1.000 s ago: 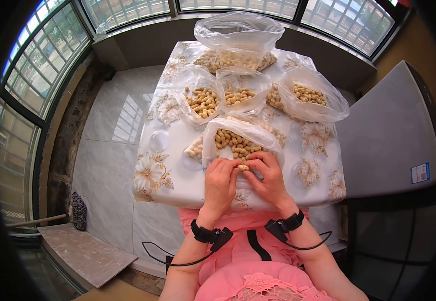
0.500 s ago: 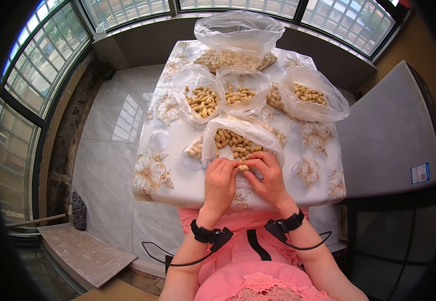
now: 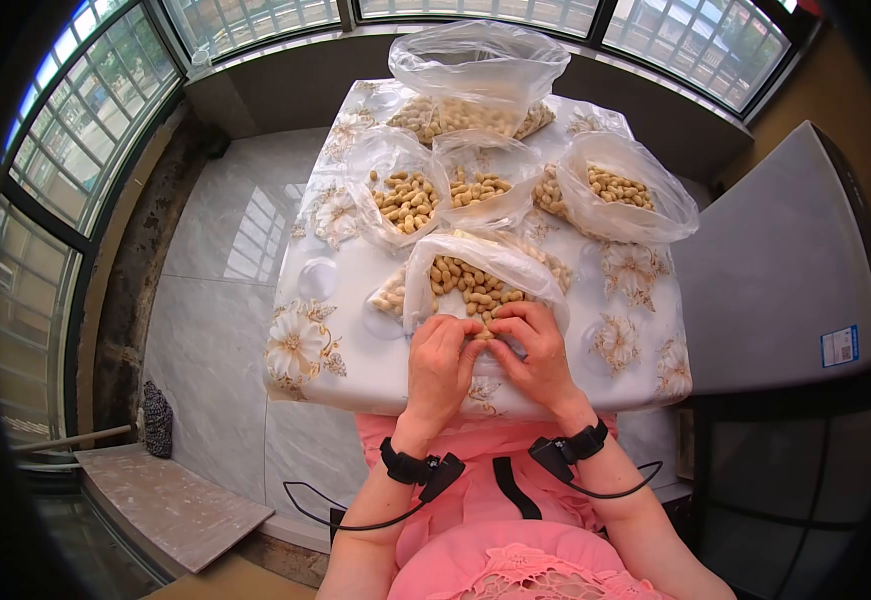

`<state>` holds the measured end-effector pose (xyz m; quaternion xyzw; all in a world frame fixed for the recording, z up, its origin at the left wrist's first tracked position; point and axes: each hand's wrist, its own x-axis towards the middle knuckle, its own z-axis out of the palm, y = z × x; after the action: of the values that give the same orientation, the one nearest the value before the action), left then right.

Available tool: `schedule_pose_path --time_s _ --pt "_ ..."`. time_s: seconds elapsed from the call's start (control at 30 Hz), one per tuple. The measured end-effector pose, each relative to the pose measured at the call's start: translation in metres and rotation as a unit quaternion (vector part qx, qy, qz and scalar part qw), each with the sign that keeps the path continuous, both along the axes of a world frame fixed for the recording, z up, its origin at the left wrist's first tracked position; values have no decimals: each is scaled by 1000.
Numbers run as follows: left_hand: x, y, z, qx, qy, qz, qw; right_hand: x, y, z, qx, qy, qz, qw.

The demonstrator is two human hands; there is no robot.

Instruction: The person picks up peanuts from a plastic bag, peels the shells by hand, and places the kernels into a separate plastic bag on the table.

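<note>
A single unshelled peanut (image 3: 484, 334) is pinched between the fingertips of both hands, mostly covered by them. My left hand (image 3: 442, 362) grips it from the left, and my right hand (image 3: 533, 357) from the right, thumbs close together. Just beyond the fingers lies an opened clear plastic bag (image 3: 418, 285), its edge folded back, with many peanuts (image 3: 470, 283) in their shells inside. Both hands are over the near rim of this bag, close to the table's front edge.
Further back on the flower-patterned tablecloth (image 3: 340, 290) stand more plastic bags of peanuts: a left one (image 3: 365, 160), a middle one (image 3: 515, 165), a right one (image 3: 670, 200) and a tall one (image 3: 475, 60) behind. A grey cabinet-like appliance (image 3: 765, 270) stands beside the table's right side.
The fingertips and thumbs have closed in around the peanut, so less of it shows. Bags and table are unchanged.
</note>
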<state>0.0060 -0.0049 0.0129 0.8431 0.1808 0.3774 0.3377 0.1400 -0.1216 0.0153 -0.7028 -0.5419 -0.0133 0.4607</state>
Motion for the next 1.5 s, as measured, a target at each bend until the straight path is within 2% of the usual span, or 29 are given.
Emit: schedule_pose_path --time_s 0.43,1.5 --pt "-2 0 -2 -60 -26 0 998 0 -1 0 -13 -7 0 1000" --pt "-2 0 0 -42 -19 -3 999 1 -1 0 -7 -10 5 1000"
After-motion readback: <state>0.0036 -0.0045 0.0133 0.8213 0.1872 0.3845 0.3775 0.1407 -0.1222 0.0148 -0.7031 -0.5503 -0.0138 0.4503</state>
